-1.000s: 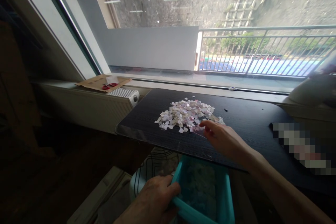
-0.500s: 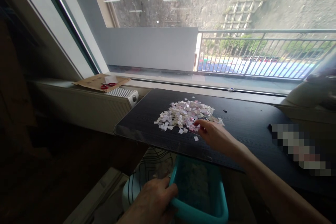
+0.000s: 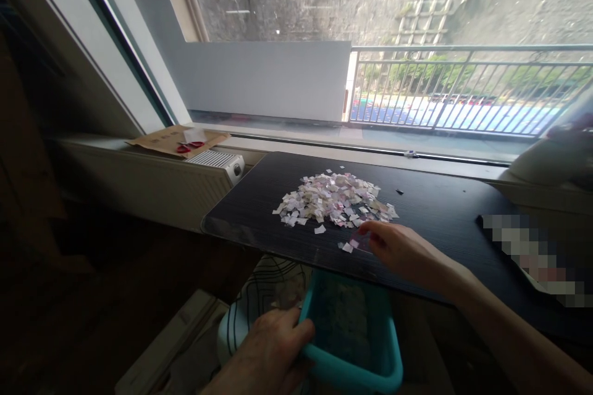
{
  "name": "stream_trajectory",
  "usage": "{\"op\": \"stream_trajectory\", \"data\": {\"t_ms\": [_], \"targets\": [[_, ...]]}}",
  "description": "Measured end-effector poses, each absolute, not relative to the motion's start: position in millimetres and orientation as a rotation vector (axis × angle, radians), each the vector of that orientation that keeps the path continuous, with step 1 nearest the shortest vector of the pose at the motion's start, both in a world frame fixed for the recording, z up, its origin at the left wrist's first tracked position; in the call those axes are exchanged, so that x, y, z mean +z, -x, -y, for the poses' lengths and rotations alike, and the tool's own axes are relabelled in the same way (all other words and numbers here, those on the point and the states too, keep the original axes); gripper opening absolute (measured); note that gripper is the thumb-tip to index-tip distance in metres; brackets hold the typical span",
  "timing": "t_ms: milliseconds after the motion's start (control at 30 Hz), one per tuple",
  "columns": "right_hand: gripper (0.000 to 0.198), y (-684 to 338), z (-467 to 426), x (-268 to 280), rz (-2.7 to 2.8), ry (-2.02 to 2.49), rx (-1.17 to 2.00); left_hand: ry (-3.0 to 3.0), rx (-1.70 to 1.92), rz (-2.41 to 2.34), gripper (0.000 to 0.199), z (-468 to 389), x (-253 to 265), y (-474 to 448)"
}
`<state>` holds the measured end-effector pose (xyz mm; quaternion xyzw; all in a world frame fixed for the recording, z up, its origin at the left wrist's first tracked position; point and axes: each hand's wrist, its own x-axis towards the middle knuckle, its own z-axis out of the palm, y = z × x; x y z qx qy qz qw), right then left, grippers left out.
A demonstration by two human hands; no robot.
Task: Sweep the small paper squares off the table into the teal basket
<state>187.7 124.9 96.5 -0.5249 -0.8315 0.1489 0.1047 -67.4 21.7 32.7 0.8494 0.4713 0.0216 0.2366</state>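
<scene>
the right arm is stretched from the lower right over the black table [image 3: 440, 210]; the fingers of the right hand [image 3: 393, 247] are curled nearly closed, a see-through sheet [image 3: 364, 242] pinched beside the heaped paper scraps [image 3: 333, 194]. below the table edge, the teal bin [image 3: 347, 373] is gripped at its rim by the closed left hand [image 3: 280, 333].

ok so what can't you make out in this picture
All in the head view:
Pale contents of the teal bin: in shadow, too dim
Pinkish thing by the right hand: faint, blurred
Any print on the paper pieces: too small
Item at the right of the black table: pixelated over
</scene>
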Motion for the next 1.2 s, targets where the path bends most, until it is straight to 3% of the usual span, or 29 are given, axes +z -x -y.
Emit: {"op": "stream_trajectory", "data": {"t_ms": [500,733,900,1200], "targets": [[0.031,-179,-125,94,2.429,1.509,0.481,-2.323,0.040,-1.328,0.017,-22,34,65],[0.032,-192,-127,80,2.383,1.615,0.295,-2.301,0.064,-1.330,0.020,-21,35,67],[0.028,-198,-107,78,2.467,1.392,0.492,-2.278,0.156,-1.320,0.019,-20,34,68],[0.027,-188,-91,73,2.477,1.339,0.502,-2.293,0.162,-1.329,0.019,-20,35,71]]}}
